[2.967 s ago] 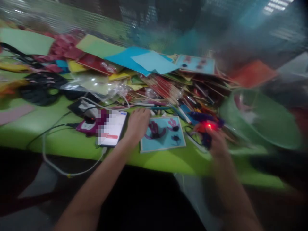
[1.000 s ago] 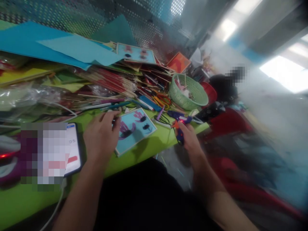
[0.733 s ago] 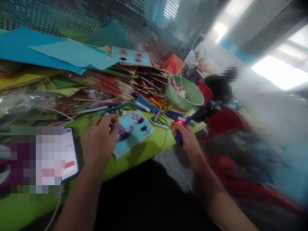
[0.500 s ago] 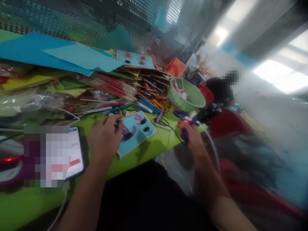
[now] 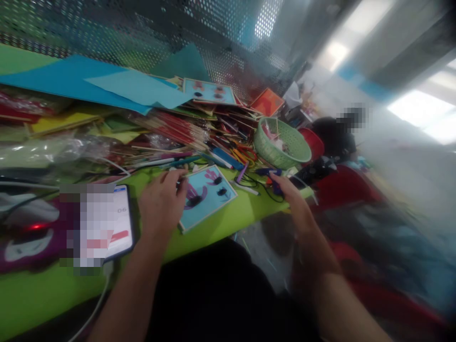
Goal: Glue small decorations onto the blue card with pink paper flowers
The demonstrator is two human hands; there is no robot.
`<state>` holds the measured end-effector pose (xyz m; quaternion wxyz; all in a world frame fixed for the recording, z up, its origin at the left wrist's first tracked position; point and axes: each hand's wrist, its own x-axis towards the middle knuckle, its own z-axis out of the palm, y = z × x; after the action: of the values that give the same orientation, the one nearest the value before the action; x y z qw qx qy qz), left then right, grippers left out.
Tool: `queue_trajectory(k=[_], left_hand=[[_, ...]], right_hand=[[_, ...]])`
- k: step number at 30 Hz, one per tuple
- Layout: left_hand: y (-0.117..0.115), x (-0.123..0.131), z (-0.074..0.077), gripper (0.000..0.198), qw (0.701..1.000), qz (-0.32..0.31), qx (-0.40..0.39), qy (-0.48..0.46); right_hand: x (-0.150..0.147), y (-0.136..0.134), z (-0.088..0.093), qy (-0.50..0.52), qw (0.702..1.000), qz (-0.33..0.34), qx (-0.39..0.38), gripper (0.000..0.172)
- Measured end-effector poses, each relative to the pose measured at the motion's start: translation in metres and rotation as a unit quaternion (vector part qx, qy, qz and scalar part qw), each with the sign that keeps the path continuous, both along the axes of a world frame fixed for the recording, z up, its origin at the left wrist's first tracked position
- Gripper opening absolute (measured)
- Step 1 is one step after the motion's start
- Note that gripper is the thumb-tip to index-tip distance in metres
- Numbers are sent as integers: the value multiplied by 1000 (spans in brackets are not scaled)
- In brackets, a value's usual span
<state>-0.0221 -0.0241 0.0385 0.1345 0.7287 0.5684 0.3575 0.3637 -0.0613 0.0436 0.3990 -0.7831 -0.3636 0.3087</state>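
My left hand is at the left edge of a light-blue card with purple hand-like shapes and black oval spots. Its fingers are curled together, and a small dark bit shows by the fingertips; what they hold is unclear. On the right, my right hand is closed around the handle of a dark blue hot glue gun, low at the table's edge. Part of its grip is hidden by the fingers. A purple stick-like piece and a white pen-like stick lie between the card and the gun.
A phone lies left on the green table, beside a purple power strip. Behind are bundled sticks, blue sheets, orange-handled scissors and a green basket. Red chairs stand to the right.
The glue gun has come down and turned toward the table, with my right hand still at it. My left hand stays by the card. The whole view has shifted slightly.
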Motion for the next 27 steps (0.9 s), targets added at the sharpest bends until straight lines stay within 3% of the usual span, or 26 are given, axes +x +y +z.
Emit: queue_trajectory(k=[7, 9, 11, 14, 16, 18, 20, 23, 25, 27], left_hand=[[0, 0, -2, 26, 1000, 6, -4, 0], [1, 0, -1, 25, 1000, 6, -7, -9], [1, 0, 0, 25, 1000, 5, -21, -21], [2, -1, 1, 26, 998, -8, -46, -51], [4, -2, -1, 26, 995, -22, -51, -87], [6, -2, -4, 25, 988, -35, -54, -142], [9, -2, -8, 26, 969, -44, -78, -232], [14, 0, -13, 27, 903, -50, -142, -403], [15, 1, -13, 30, 856, -47, -164, -487], [16, 2, -12, 32, 819, -42, -177, -543]], right_hand=[[6, 10, 6, -199, 978, -11, -70, 45], [6, 7, 15, -270, 959, -19, -86, 41], [1, 4, 22, -383, 920, 0, -83, 36], [-18, 8, 27, -507, 853, 125, -1, 23], [-35, 18, 25, -511, 821, 250, 60, 22], [-52, 32, 21, -521, 775, 352, 71, 28], [-65, 46, 16, -549, 729, 407, 44, 32], [-73, 56, 15, -590, 682, 431, 18, 30], [-73, 53, 21, -599, 680, 421, 39, 28], [-74, 49, 32, -585, 706, 391, 83, 25]])
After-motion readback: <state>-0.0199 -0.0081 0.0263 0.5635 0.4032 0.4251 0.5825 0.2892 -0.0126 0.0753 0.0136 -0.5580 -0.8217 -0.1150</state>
